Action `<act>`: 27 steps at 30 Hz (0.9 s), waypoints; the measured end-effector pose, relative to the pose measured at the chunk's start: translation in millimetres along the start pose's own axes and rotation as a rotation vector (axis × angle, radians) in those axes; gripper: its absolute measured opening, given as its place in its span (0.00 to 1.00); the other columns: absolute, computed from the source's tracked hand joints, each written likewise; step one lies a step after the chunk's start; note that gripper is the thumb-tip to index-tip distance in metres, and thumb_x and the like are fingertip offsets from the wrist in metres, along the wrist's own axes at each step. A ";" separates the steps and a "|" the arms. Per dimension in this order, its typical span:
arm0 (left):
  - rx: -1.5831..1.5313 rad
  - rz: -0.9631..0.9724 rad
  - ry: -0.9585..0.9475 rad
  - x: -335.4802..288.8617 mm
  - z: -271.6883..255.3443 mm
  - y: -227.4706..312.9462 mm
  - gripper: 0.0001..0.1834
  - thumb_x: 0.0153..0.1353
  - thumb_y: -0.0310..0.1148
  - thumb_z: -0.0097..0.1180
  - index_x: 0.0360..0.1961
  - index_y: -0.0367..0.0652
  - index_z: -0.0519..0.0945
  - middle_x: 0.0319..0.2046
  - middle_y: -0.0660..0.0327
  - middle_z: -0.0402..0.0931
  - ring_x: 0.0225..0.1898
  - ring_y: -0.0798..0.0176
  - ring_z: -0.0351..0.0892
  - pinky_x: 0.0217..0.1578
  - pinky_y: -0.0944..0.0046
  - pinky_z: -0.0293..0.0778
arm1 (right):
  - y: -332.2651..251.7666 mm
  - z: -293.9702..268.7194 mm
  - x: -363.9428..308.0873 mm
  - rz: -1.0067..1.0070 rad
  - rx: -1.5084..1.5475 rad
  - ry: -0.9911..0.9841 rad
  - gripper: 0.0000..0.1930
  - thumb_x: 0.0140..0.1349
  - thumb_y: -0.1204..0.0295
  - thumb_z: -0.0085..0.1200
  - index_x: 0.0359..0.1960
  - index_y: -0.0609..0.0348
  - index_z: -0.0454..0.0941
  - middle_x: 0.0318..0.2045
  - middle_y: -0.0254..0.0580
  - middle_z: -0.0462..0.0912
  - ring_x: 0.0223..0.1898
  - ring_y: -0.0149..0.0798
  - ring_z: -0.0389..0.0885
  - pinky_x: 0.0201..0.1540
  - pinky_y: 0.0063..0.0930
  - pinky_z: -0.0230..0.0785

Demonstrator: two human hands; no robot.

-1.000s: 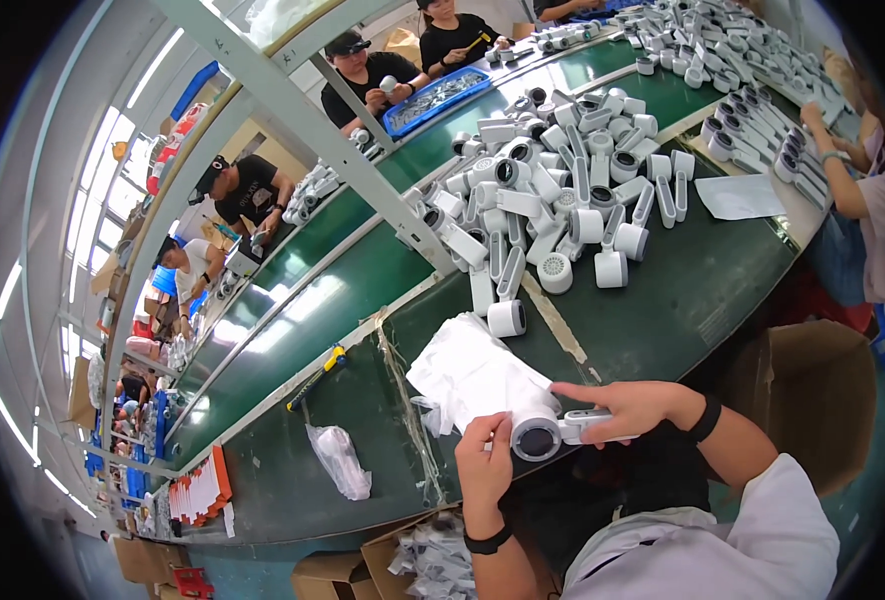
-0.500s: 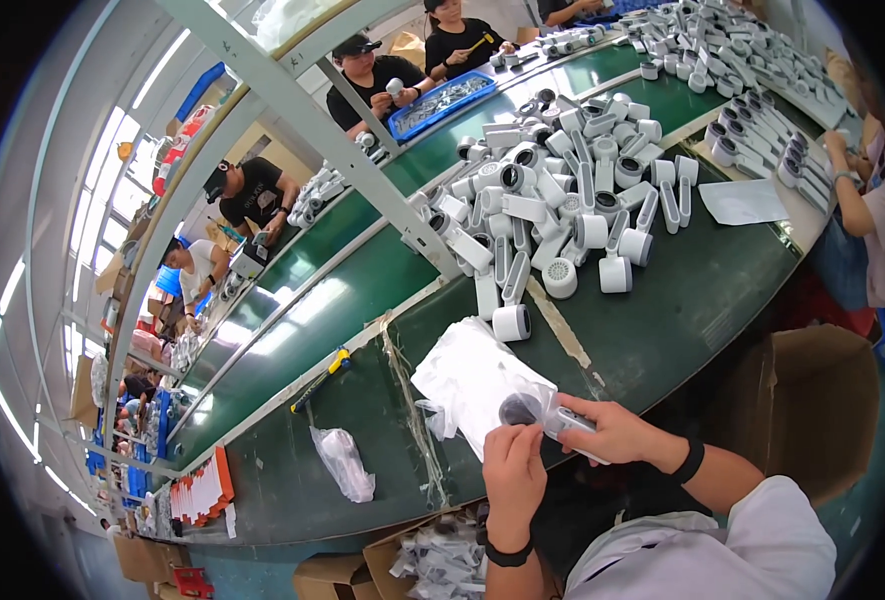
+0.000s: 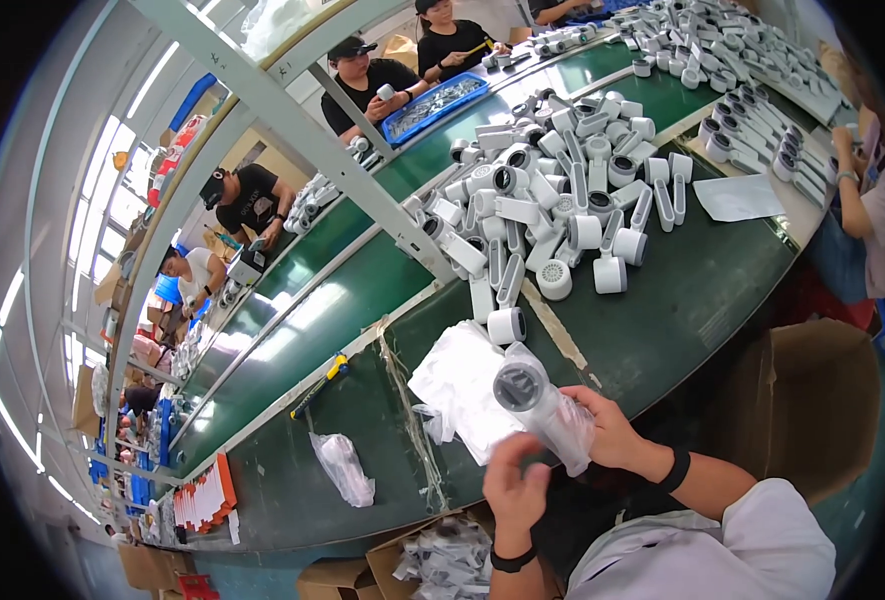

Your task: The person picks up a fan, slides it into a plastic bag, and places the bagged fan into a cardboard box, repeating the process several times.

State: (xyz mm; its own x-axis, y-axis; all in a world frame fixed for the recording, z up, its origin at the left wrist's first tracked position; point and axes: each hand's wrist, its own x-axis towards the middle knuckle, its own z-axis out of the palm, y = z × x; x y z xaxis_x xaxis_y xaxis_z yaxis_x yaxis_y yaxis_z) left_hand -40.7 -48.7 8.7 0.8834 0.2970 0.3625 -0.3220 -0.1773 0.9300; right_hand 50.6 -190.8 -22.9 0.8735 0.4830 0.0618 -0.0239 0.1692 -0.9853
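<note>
My right hand (image 3: 612, 432) is closed round a white, hair-dryer-shaped appliance (image 3: 522, 388) inside a clear plastic bag (image 3: 574, 440). The round dark end of its barrel faces up and to the left. Just below it, my left hand (image 3: 515, 490) is apart from the bag, with its thumb away from its slightly blurred fingers and nothing visible in them. A stack of thin white plastic bags (image 3: 462, 375) lies on the green table beside the appliance. Another bagged appliance (image 3: 342, 468) rests farther left.
A large heap of similar white appliances (image 3: 562, 200) covers the table ahead. A yellow-and-black tool (image 3: 322, 383) and orange-edged cards (image 3: 205, 497) lie left. An open carton of bagged pieces (image 3: 442, 555) stands below the edge, another carton (image 3: 822, 400) right. Several co-workers sit across the belt.
The bagged appliance has tipped upward, its dark end now farther up. My left hand has come off it and moved slightly down; my right hand keeps its hold.
</note>
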 end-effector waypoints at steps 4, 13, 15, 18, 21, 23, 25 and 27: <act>-0.423 -0.310 0.173 -9.0 7.3 -17.4 0.25 0.67 0.31 0.54 0.62 0.36 0.64 0.58 0.55 0.67 0.58 0.58 0.69 0.55 0.57 0.72 | -12.5 22.8 -4.6 -0.076 -0.174 0.015 0.23 0.59 0.77 0.58 0.56 0.64 0.69 0.48 0.41 0.78 0.47 0.31 0.77 0.50 0.26 0.70; -1.009 -0.415 0.124 -19.6 -30.7 -5.4 0.21 0.68 0.26 0.50 0.61 0.41 0.64 0.54 0.54 0.74 0.49 0.51 0.79 0.41 0.52 0.80 | -40.7 37.2 5.4 -0.546 -0.455 0.176 0.07 0.55 0.82 0.58 0.37 0.64 0.81 0.32 0.45 0.80 0.33 0.46 0.78 0.36 0.32 0.71; -0.905 -0.324 0.274 -24.0 -48.4 -0.6 0.23 0.67 0.27 0.52 0.62 0.42 0.63 0.53 0.52 0.74 0.46 0.49 0.80 0.37 0.50 0.81 | -28.7 34.2 4.8 -0.573 -0.454 0.063 0.07 0.55 0.81 0.59 0.36 0.63 0.82 0.29 0.44 0.81 0.30 0.45 0.79 0.33 0.31 0.71; -0.538 -0.246 0.588 -36.7 -91.0 4.8 0.25 0.65 0.27 0.54 0.62 0.41 0.64 0.51 0.51 0.74 0.43 0.50 0.80 0.29 0.54 0.82 | -18.6 31.2 -0.4 -0.528 -0.424 -0.088 0.06 0.56 0.80 0.60 0.36 0.63 0.82 0.25 0.42 0.81 0.24 0.40 0.79 0.28 0.28 0.70; 0.026 -0.239 0.970 -59.7 -170.4 6.3 0.22 0.62 0.21 0.55 0.58 0.36 0.69 0.47 0.53 0.76 0.37 0.57 0.81 0.24 0.60 0.83 | -9.3 22.1 -1.0 -0.331 -0.410 -0.157 0.06 0.57 0.77 0.61 0.36 0.62 0.83 0.24 0.42 0.81 0.23 0.37 0.79 0.27 0.27 0.69; 0.266 -0.279 1.078 -66.6 -215.6 12.9 0.23 0.59 0.20 0.58 0.56 0.33 0.71 0.44 0.55 0.77 0.34 0.62 0.80 0.23 0.66 0.81 | 4.6 13.7 1.7 -0.198 -0.424 -0.178 0.06 0.57 0.75 0.61 0.36 0.62 0.84 0.25 0.44 0.82 0.24 0.38 0.81 0.27 0.27 0.71; 0.370 -0.304 1.102 -75.6 -261.5 -6.1 0.25 0.58 0.21 0.60 0.58 0.32 0.71 0.44 0.54 0.78 0.33 0.63 0.80 0.22 0.66 0.79 | 18.9 9.0 2.8 -0.092 -0.440 -0.127 0.07 0.58 0.72 0.61 0.36 0.62 0.84 0.26 0.44 0.82 0.23 0.36 0.81 0.27 0.25 0.71; 0.477 -0.326 1.129 -80.7 -296.7 -32.1 0.27 0.57 0.21 0.61 0.59 0.32 0.71 0.44 0.53 0.78 0.32 0.63 0.80 0.22 0.67 0.77 | 25.6 7.4 3.5 -0.159 -0.508 -0.094 0.08 0.58 0.71 0.61 0.36 0.62 0.83 0.26 0.44 0.83 0.23 0.36 0.81 0.27 0.25 0.71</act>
State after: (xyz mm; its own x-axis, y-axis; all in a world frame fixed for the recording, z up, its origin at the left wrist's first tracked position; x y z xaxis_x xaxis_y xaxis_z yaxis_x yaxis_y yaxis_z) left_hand -202.7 211.4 -32.4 0.0421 0.9808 0.1903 0.2173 -0.1949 0.9564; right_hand 49.4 -178.4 -46.7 0.7994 0.5638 0.2075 0.3634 -0.1788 -0.9143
